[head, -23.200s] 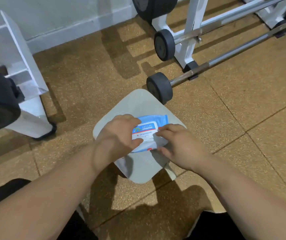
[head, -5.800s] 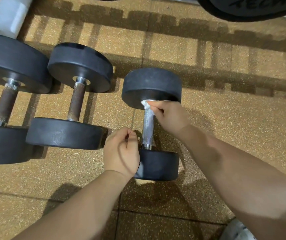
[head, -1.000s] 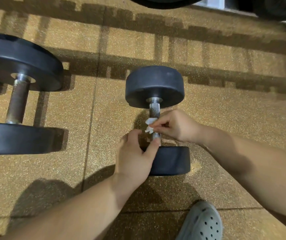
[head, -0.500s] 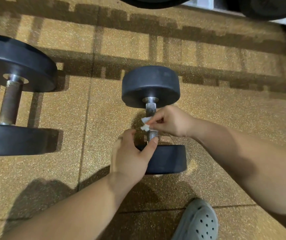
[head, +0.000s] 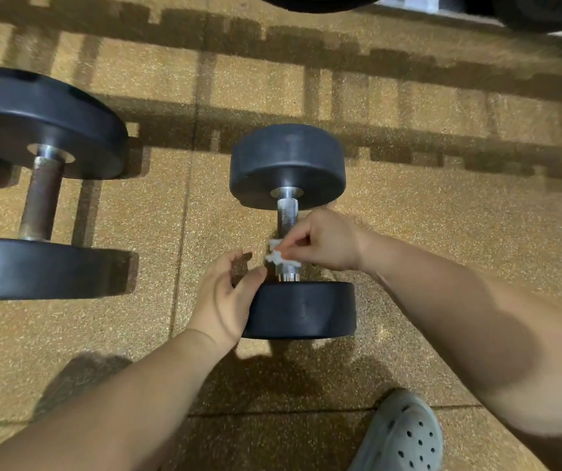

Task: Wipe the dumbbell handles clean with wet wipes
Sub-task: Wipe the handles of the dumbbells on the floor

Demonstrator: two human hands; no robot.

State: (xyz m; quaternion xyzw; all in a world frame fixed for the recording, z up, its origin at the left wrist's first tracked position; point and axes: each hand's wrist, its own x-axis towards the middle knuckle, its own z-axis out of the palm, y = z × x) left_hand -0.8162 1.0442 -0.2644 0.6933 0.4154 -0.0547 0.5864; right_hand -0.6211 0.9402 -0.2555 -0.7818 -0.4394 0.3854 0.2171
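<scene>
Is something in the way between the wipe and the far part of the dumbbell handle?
Nothing visible. The right hand pinches the wipe on the handle at its near end; the metal up to the far weight is bare. The left hand lies left of it.

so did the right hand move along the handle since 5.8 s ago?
Yes. The right hand, pinching the wipe, went from the far head down the handle to just above the near head.
</scene>
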